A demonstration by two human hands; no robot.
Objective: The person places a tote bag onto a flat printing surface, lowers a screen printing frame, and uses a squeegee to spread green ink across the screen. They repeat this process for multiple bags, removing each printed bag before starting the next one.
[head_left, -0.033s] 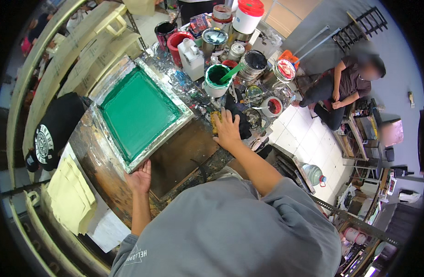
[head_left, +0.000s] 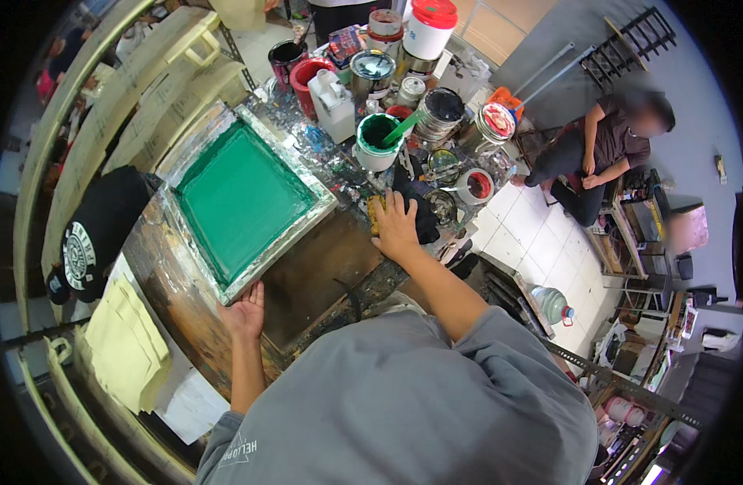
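A screen-printing frame (head_left: 320, 205) with a pale, paint-stained border and green mesh (head_left: 244, 202) sits tilted on the left of the worktable. My left hand (head_left: 244, 311) is palm up at its near corner, gripping the lower edge, with the fingertips partly hidden by the frame. Over on the right, my right hand (head_left: 398, 226) rests with fingers spread on a dark cloth (head_left: 427, 218). A yellow sponge (head_left: 376, 213) lies against that hand's thumb side. Beyond it stands a white tub of green paint (head_left: 377, 147) with a green-handled tool (head_left: 401, 128) in it.
Paint cans and tubs crowd the far side, among them a red-lidded bucket (head_left: 430, 28) and a white jug (head_left: 334, 109). Yellowish sheets (head_left: 127, 343) lie at the left near a black cap (head_left: 105, 230). A seated person (head_left: 602, 153) is at the right.
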